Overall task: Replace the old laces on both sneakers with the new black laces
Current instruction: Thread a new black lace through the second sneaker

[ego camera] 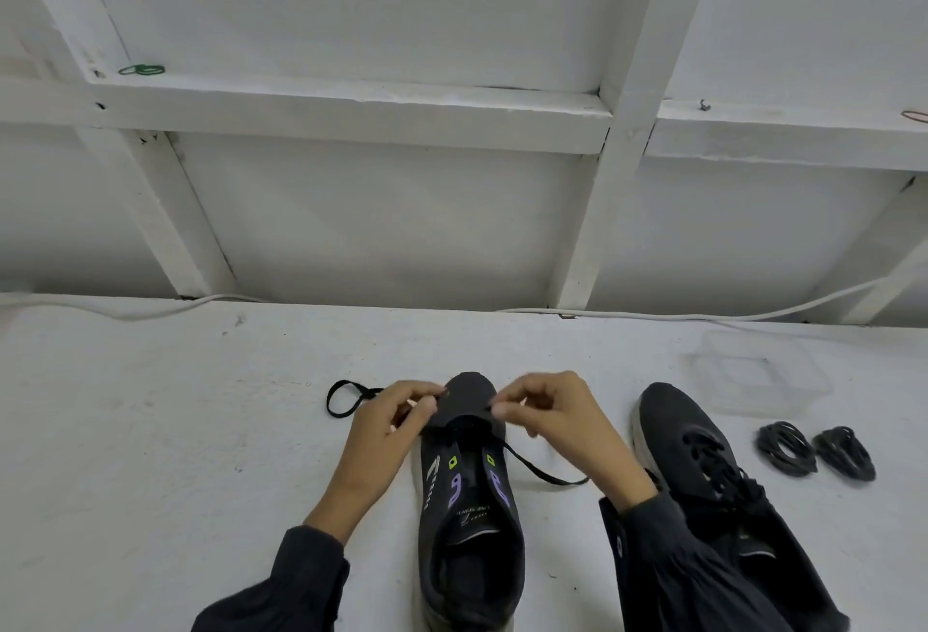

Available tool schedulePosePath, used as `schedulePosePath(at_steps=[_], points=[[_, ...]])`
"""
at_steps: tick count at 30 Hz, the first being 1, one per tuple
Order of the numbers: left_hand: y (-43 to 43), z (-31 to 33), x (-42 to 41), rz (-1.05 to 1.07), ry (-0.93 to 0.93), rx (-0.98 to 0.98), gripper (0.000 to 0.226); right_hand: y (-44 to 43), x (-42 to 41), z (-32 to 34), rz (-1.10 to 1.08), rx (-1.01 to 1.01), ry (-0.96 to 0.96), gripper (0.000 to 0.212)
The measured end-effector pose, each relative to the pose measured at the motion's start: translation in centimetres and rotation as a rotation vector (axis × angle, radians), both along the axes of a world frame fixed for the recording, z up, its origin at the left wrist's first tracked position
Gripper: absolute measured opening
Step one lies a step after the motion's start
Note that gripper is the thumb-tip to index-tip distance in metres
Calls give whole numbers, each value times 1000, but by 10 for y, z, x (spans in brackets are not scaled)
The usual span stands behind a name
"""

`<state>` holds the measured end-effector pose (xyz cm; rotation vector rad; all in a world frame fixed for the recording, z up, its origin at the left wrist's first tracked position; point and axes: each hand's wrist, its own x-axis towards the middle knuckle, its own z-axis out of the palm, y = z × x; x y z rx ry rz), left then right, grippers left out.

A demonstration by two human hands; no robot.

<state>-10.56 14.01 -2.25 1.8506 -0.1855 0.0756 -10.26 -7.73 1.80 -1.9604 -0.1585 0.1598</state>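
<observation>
Lace (545,473) ends are pinched at the toe eyelets of the middle sneaker (469,521) by both hands, left (396,423) and right (557,418); the second sneaker (703,450) is laid just right; two coiled laces (816,450) are set beyond it on the table (150,430).

Even soft light, perhaps slight blur, wide-angle bending
</observation>
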Motion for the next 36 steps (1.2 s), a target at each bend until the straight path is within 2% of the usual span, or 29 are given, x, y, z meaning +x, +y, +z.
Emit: schedulePosePath(at_steps=[3, 8, 14, 17, 20, 27, 33, 36], points=[[4, -3, -16, -46, 62, 7, 12, -3, -17, -11, 37, -69, 74, 7], [-3, -5, -30, -87, 124, 57, 13, -9, -29, -21, 17, -74, 112, 7], [-21, 4, -32, -41, 94, 429, 7, -9, -28, -23, 25, -109, 103, 9], [-27, 8, -29, -18, 127, 517, 5, -8, -28, -24, 39, -149, 101, 10], [-31, 8, -25, -52, 163, 511, 7, -8, -26, -24, 64, -243, 60, 8], [-34, 4, -25, -84, 205, 324, 18, -2, -16, -16, 161, -360, 56, 10], [-34, 3, -27, -66, 204, 362, 7, 2, -15, -19, 137, -182, 121, 15], [-36, 3, -29, -28, 181, 419, 17, 9, -16, -21, 70, -79, 191, 21]])
